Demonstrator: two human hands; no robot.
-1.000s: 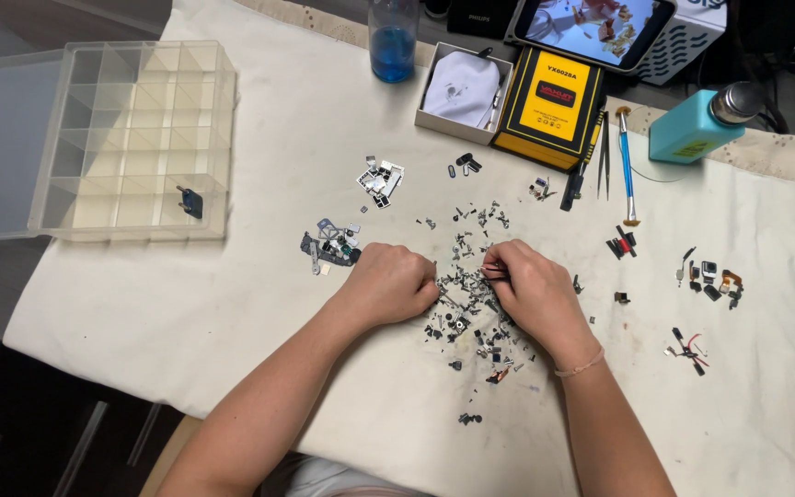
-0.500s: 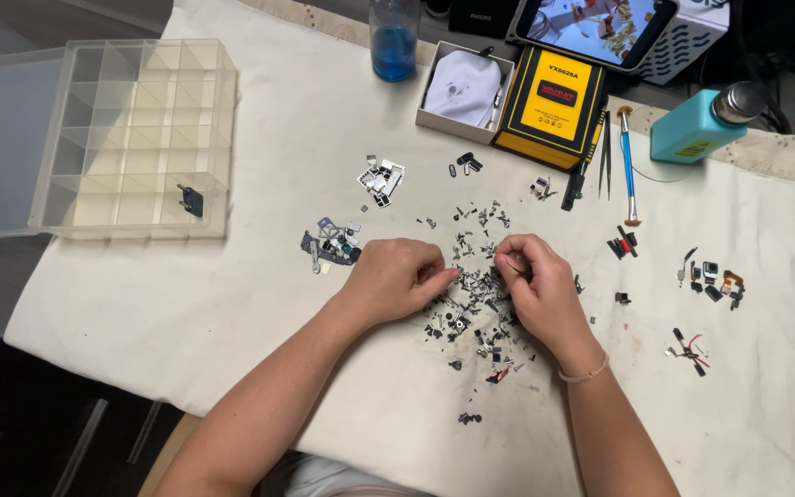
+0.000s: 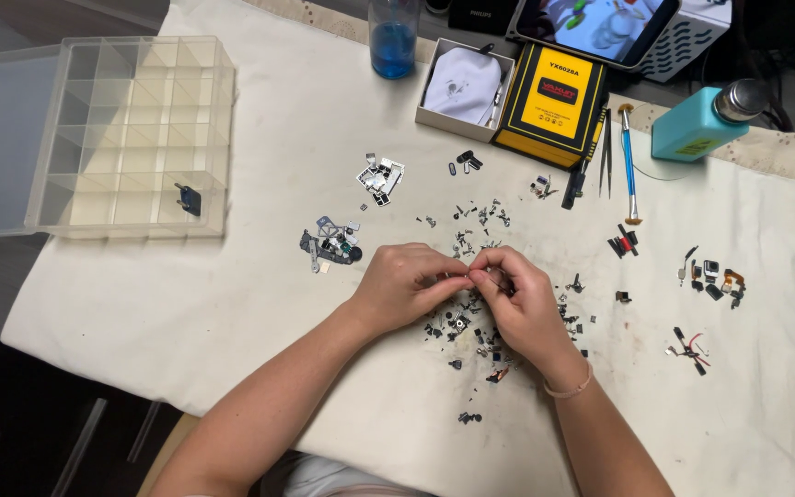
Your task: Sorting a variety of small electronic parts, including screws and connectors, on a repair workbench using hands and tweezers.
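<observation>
Change since earlier: both hands have drawn together over the pile; a second ago their fingertips met slightly right of where they meet now, and the left hand has come further in.
Thing in hand: a tiny dark part, pinched where the fingertips meet at centre frame; it is too small and too covered to name more closely.
Left hand (image 3: 404, 286): curled, thumb and forefinger brought together at the meeting point; whether this grip or the other carries the part, I cannot tell.
Right hand (image 3: 519, 299): curled likewise, fingertips touching the left's, a thin bracelet at the wrist.
Pile of small parts (image 3: 471, 324): dark screws, clips and metal bits scattered under and just beside both hands, on the pale cloth (image 3: 232, 304) that covers the worktop.
Sorted clusters: a grey-and-black group (image 3: 329, 247) left of the hands, a paler group (image 3: 380, 175) above it, more small sets at the right of the frame (image 3: 712, 278).
Organiser box (image 3: 131, 138): clear, many compartments, upper left, lid open; one dark piece (image 3: 189, 199) lies in a lower-row compartment, the rest look bare.
Tools: tweezers (image 3: 606, 152) and a blue-handled tool (image 3: 628, 162) upper right, beside a yellow-and-black case (image 3: 558, 101).
Step, as I judge it: picking one piece out of the heap and examining or separating it.
Next move calls for: a steady pinch, so the piece does not drop back among its look-alikes.
</observation>
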